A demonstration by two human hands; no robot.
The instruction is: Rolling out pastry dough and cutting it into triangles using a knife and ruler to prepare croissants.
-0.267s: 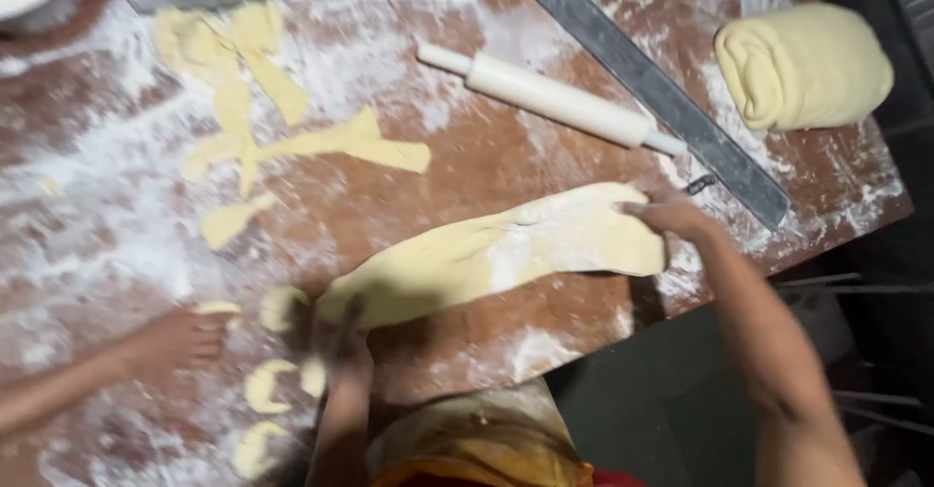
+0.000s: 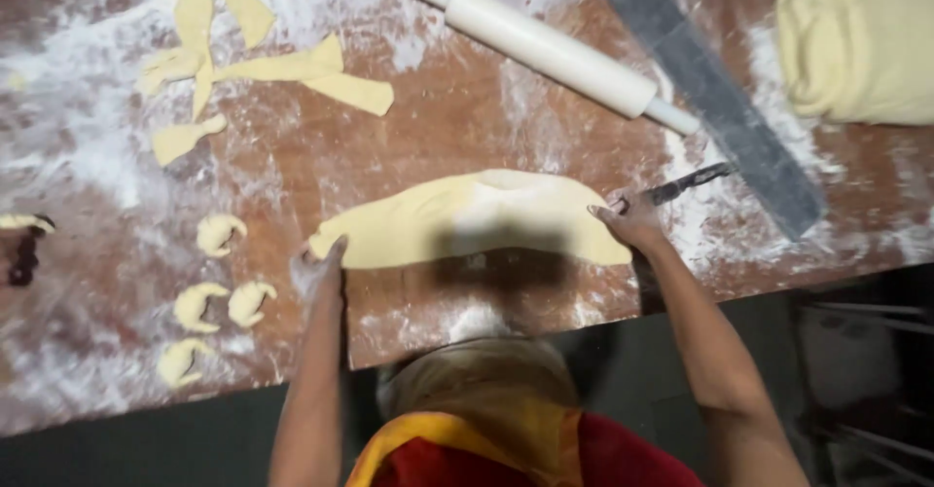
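Roughly mid-job: one long dough strip (image 2: 472,219) lies flat on the floured desk (image 2: 438,117), near its front edge, centre of view. Left hand (image 2: 321,268) sits on the strip's 9 o'clock tip, right hand (image 2: 632,219) on the 3 o'clock end. Fingers of both look flat, pressing the ends rather than gripping; blur keeps me from telling exactly.

Done, as far as I can judge: four small curled dough pieces (image 2: 219,292) shaped and parked at 9 o'clock of the left hand; cut dough scraps (image 2: 263,69) at 11 o'clock. Left: this strip is uncut and unrolled, and a folded dough block (image 2: 856,44) waits at 2 o'clock.

Strip's long axis runs 9-to-3, tilted slightly, the left end nearer the desk edge. It tapers toward 9 o'clock, wider toward 3.

Rolling pin (image 2: 550,44) at 12 o'clock, long metal ruler (image 2: 710,98) at 1 o'clock, both diagonal. Dark knife-like tool (image 2: 691,183) just beside the right hand, apparently not held.
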